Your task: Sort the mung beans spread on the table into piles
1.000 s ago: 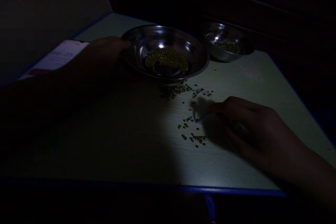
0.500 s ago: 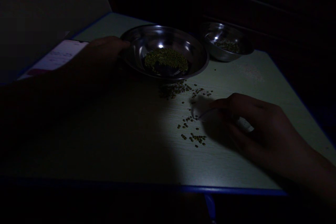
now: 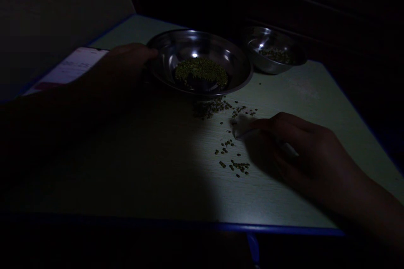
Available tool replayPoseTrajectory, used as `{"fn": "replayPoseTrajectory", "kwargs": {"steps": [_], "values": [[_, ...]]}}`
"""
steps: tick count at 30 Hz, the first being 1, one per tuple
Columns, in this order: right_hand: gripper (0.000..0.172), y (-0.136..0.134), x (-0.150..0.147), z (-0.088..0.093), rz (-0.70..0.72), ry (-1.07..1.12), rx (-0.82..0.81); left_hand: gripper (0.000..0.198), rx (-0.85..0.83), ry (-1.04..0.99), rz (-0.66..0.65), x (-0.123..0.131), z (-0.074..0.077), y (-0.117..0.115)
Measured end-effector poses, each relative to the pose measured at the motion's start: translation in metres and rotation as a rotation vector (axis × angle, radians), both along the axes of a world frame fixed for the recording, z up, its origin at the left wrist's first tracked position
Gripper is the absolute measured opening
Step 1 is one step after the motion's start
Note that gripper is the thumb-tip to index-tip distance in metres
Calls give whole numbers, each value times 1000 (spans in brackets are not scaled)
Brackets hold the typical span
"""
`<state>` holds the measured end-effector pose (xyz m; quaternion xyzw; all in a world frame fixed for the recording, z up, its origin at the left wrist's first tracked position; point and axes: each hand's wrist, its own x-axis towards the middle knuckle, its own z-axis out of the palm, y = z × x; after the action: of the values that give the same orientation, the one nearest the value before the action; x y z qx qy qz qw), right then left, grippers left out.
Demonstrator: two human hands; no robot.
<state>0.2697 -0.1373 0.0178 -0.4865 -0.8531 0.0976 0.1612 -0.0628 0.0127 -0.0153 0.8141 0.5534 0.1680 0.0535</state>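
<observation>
Large steel bowl [image 3: 236, 68]: green grains [image 3: 205, 66] are held on its floor, a dark patch seen near six o'clock.
Smaller steel bowl [image 3: 272, 67]: set at the large one's three o'clock; more grains are contained.
Loose grains [image 3: 241, 165]: strewn on the table [image 3: 268, 210], from the large bowl's six toward five o'clock.
Left hand [image 3: 131, 56]: placed at that bowl's nine o'clock, thumb at the rim; the fingers' closing cannot be told.
Right hand [image 3: 309, 155]: a thin tool [image 3: 248, 133] is pinched in the fingers, pointed toward nine o'clock.
</observation>
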Motion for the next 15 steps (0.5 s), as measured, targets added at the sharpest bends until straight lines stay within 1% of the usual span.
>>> {"fn": "replayPoseTrajectory", "kwargs": {"steps": [3,5,7,10,13,15], "values": [[24,-1,1,1,28,35,5,79,-17,22,2,0,0,2],[25,-2,0,0,37,39,-12,78,-14,36,-21,-3,-1,4],[27,-2,0,-1,42,48,-35,79,14,32,-53,-7,-5,7],[24,-2,-1,-2,43,55,-42,78,56,-4,-73,-12,-9,10],[26,-2,-2,-2,15,41,-36,71,16,-36,-48,-10,-10,9],[28,-2,-1,-1,-4,41,-36,72,-17,-37,-16,-7,-8,8]]}}
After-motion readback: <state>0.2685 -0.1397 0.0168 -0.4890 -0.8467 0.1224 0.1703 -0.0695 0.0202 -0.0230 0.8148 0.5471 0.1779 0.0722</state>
